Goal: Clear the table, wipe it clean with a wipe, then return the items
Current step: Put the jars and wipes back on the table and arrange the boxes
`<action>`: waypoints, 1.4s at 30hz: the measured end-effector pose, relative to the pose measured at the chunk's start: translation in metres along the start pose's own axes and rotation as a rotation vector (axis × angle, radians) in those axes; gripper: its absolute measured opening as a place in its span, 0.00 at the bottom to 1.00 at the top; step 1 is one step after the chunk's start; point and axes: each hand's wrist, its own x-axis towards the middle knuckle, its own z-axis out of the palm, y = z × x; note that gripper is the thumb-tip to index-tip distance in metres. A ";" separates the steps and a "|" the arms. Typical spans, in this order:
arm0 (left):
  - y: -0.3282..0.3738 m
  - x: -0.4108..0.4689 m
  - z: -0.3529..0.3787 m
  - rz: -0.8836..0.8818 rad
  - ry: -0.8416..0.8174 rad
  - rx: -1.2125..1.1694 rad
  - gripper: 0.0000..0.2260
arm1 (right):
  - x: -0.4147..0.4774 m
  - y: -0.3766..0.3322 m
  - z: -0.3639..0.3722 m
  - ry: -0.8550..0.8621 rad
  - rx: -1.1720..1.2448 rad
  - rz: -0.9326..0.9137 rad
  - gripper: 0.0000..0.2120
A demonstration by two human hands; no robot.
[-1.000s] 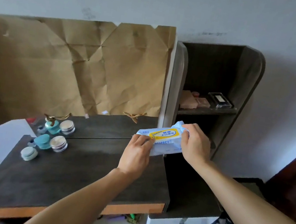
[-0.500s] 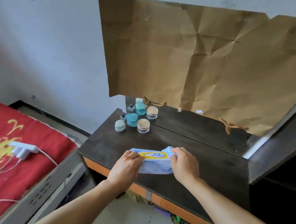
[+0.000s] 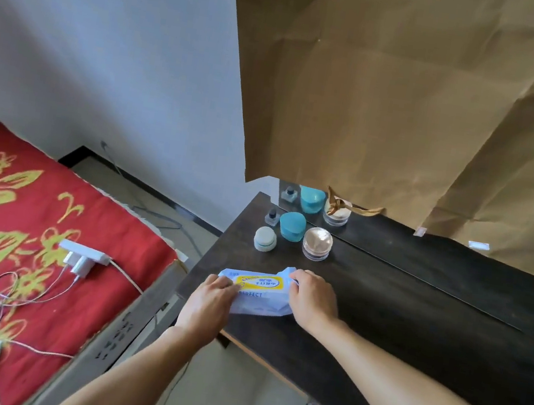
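The pack of wipes (image 3: 259, 293) lies flat on the dark table (image 3: 415, 311), near the front left corner, and it seems to rest on the wood. Its long side runs from left to right, straight between the two hands. The left hand (image 3: 209, 301) grips the left end with curled fingers. The right hand (image 3: 311, 299) pinches the right end, up by the yellow label. Each hand is at one end, so both are just as near. The right hand looks better placed to pull out a wipe while the left holds the pack down. The little jars (image 3: 292, 226) stand just behind the pack, at the back left of the table, and are not yet cleared away. A red bed (image 3: 11, 233) is to the left. One second ago the person held the pack up in the air by the shelf at the right end of the table. Half a second ago it was lower, over the front of the table. Now it is down and closer to the jars.
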 end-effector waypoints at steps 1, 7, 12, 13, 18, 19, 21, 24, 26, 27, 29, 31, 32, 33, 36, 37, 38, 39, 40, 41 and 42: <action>-0.007 0.006 0.001 0.003 -0.002 -0.002 0.12 | 0.007 -0.003 0.004 -0.003 0.009 0.013 0.15; -0.053 0.041 0.018 0.085 -0.010 -0.027 0.17 | 0.028 -0.016 0.034 0.037 0.028 0.095 0.12; -0.089 0.049 0.032 0.239 -0.129 0.034 0.20 | 0.015 -0.025 0.073 -0.045 0.010 0.181 0.16; -0.095 0.049 0.035 0.262 -0.184 0.065 0.25 | 0.012 -0.028 0.080 -0.079 -0.013 0.196 0.16; -0.116 0.059 0.045 0.317 -0.262 0.147 0.26 | 0.013 -0.037 0.094 -0.082 -0.039 0.305 0.18; -0.117 0.061 0.044 0.339 -0.255 0.154 0.22 | 0.013 -0.037 0.094 -0.089 -0.038 0.317 0.19; -0.117 0.067 0.038 0.391 -0.233 0.187 0.14 | 0.012 -0.035 0.091 -0.127 -0.036 0.338 0.20; -0.105 0.081 0.026 0.444 -0.185 0.211 0.09 | 0.007 -0.031 0.080 -0.142 -0.087 0.311 0.20; -0.086 0.092 0.020 0.480 -0.162 0.231 0.07 | -0.002 -0.026 0.068 -0.089 -0.135 0.276 0.20; -0.074 0.097 0.015 0.491 -0.151 0.238 0.07 | -0.007 -0.022 0.061 -0.051 -0.154 0.262 0.19; -0.047 0.105 0.007 0.498 -0.195 0.212 0.05 | -0.023 -0.011 0.046 0.011 -0.197 0.239 0.18; -0.018 0.106 0.002 0.544 -0.195 0.195 0.02 | -0.045 0.003 0.029 0.067 -0.232 0.215 0.14; -0.002 0.105 0.002 0.601 -0.162 0.177 0.03 | -0.058 0.012 0.020 0.099 -0.243 0.209 0.12; 0.015 0.103 0.003 0.644 -0.132 0.167 0.05 | -0.073 0.021 0.011 0.128 -0.255 0.214 0.11; 0.071 0.089 0.009 0.735 -0.045 0.138 0.04 | -0.122 0.049 -0.020 0.163 -0.294 0.265 0.12; 0.093 0.081 0.010 0.750 -0.039 0.130 0.04 | -0.140 0.060 -0.030 0.182 -0.303 0.277 0.12; 0.117 0.071 0.012 0.761 -0.055 0.116 0.04 | -0.160 0.072 -0.040 0.200 -0.308 0.295 0.13; 0.140 0.060 0.015 0.772 -0.067 0.098 0.06 | -0.180 0.084 -0.051 0.220 -0.311 0.317 0.13; 0.164 0.050 0.019 0.792 -0.064 0.085 0.06 | -0.199 0.097 -0.061 0.241 -0.313 0.340 0.13; 0.188 0.039 0.022 0.807 -0.060 0.069 0.06 | -0.218 0.112 -0.070 0.260 -0.313 0.365 0.13; 0.212 0.030 0.025 0.819 -0.055 0.048 0.04 | -0.236 0.126 -0.080 0.281 -0.314 0.388 0.13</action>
